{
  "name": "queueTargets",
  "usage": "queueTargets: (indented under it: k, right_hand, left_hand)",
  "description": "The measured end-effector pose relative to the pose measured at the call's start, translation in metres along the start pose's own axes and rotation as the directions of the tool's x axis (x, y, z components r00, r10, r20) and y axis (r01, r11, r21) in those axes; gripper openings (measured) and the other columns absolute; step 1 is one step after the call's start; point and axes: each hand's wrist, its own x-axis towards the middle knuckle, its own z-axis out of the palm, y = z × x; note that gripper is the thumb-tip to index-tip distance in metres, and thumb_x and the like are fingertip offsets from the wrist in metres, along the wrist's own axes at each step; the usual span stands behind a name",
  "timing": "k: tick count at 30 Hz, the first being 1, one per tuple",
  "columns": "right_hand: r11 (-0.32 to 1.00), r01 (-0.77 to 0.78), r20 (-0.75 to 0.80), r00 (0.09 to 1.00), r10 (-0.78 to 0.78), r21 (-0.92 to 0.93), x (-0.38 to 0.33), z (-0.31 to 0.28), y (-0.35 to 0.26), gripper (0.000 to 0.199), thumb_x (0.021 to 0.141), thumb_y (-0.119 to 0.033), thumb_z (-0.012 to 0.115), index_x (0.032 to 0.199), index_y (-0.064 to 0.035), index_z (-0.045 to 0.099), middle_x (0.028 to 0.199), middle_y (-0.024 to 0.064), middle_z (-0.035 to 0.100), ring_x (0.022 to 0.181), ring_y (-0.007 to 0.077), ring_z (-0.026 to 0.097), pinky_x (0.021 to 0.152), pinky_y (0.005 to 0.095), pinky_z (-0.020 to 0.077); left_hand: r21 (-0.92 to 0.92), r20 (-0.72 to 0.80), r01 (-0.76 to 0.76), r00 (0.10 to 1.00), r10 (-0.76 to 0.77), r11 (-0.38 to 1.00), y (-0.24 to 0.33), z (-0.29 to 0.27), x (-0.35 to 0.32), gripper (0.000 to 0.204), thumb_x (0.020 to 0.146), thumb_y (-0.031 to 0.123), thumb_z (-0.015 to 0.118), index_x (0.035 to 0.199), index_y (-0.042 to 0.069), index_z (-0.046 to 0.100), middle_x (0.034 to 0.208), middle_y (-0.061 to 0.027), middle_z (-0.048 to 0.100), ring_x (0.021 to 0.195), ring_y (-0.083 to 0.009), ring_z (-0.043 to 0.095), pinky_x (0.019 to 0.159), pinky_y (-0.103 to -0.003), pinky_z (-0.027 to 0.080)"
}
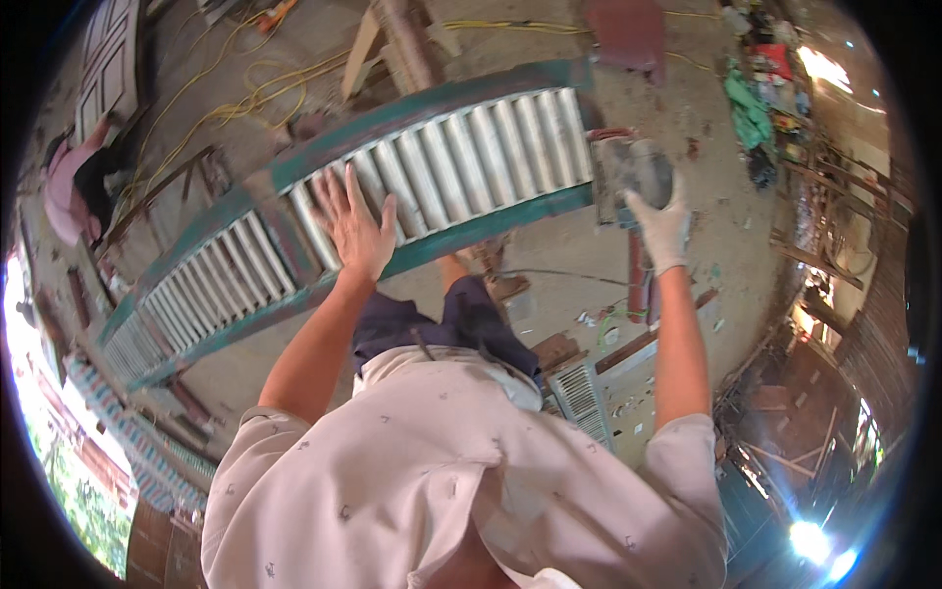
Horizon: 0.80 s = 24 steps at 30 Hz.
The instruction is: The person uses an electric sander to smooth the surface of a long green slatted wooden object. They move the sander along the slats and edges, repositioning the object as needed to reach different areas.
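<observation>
Your left grip [355, 228] lies open and splayed on the green-framed louvred shutter [446, 167] ahead of you. Your gloved right grip [659, 218] clasps a dark rounded tool [643, 171] by the shutter's right edge; floor [724, 231] stretches beyond.

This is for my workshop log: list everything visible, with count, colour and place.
louvred shutter: one, green with whitish slats, centre-left
tool: one, grey-black, shutter's right end
small louvred panel: one, pale slats, lower centre
cord: at least one, yellow, top
wooden support: one, brown, top
flat panel: one, dark red, top right
bundle: one, green, upper right
co-worker: one, pink top, left
shirt: one, pale, bottom
left hand: one, bare, on slats
right hand: one, pale, on tool
</observation>
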Motion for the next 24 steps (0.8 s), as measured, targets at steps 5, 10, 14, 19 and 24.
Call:
queueTargets:
  k: [5, 10, 14, 19, 24]
  right_hand:
    - [0.98, 0.091, -0.065, 0.993, -0.104, -0.177, 0.047, 0.016, -0.028, 0.09, 0.081, -0.027, 0.096, 0.157, 0.0002, 0.056, 0.142, 0.0243, 0.073, 0.131, 0.0331, 0.072, 0.114, 0.0434, 0.0547]
    - [0.954, 0.13, -0.048, 0.988, -0.149, -0.27, 0.133, 0.05, -0.096, 0.089, 0.081, -0.034, 0.095, 0.155, -0.0016, 0.059, 0.141, 0.0239, 0.074, 0.128, 0.0351, 0.074, 0.11, 0.0447, 0.0565]
    - [0.961, 0.227, 0.03, 0.974, -0.225, -0.157, 0.178, 0.058, -0.109, 0.091, 0.079, -0.039, 0.092, 0.155, -0.0023, 0.058, 0.136, 0.0257, 0.076, 0.126, 0.0415, 0.074, 0.11, 0.0473, 0.0565]
    - [0.983, 0.174, 0.054, 0.984, -0.171, -0.054, 0.135, 0.043, -0.068, 0.086, 0.085, -0.031, 0.092, 0.157, -0.0029, 0.056, 0.145, 0.0215, 0.072, 0.132, 0.034, 0.071, 0.115, 0.045, 0.0533]
    - [0.99, 0.103, 0.06, 0.993, -0.097, -0.101, 0.044, 0.007, -0.024, 0.086, 0.087, -0.025, 0.093, 0.158, 0.0023, 0.053, 0.147, 0.0212, 0.07, 0.134, 0.0303, 0.069, 0.115, 0.0434, 0.0528]
  left_hand:
    - [0.097, 0.083, 0.076, 0.993, -0.085, 0.992, 0.02, 0.018, 0.001, 0.088, 0.107, 0.048, 0.06, 0.179, 0.007, 0.027, 0.187, -0.028, 0.006, 0.173, -0.0479, -0.005, 0.134, -0.069, 0.002]
    - [0.146, 0.037, 0.058, 0.997, -0.064, 0.988, 0.012, 0.021, -0.001, 0.084, 0.106, 0.043, 0.062, 0.176, 0.006, 0.032, 0.186, -0.0281, 0.011, 0.173, -0.0496, 0.002, 0.134, -0.069, 0.005]
    - [0.135, -0.029, 0.005, 1.0, -0.001, 0.991, 0.008, 0.022, 0.004, 0.082, 0.104, 0.038, 0.063, 0.175, 0.006, 0.036, 0.186, -0.0274, 0.013, 0.173, -0.0501, 0.004, 0.134, -0.068, 0.008]
    - [0.158, -0.017, 0.07, 0.998, -0.068, 0.985, 0.01, 0.021, 0.001, 0.085, 0.101, 0.037, 0.066, 0.174, 0.004, 0.036, 0.185, -0.0273, 0.015, 0.172, -0.0508, 0.008, 0.134, -0.068, 0.01]
    - [0.122, -0.031, 0.081, 0.996, -0.078, 0.989, 0.015, 0.018, 0.0, 0.085, 0.095, 0.036, 0.07, 0.167, -0.001, 0.044, 0.183, -0.0295, 0.019, 0.17, -0.0519, 0.013, 0.133, -0.07, 0.015]
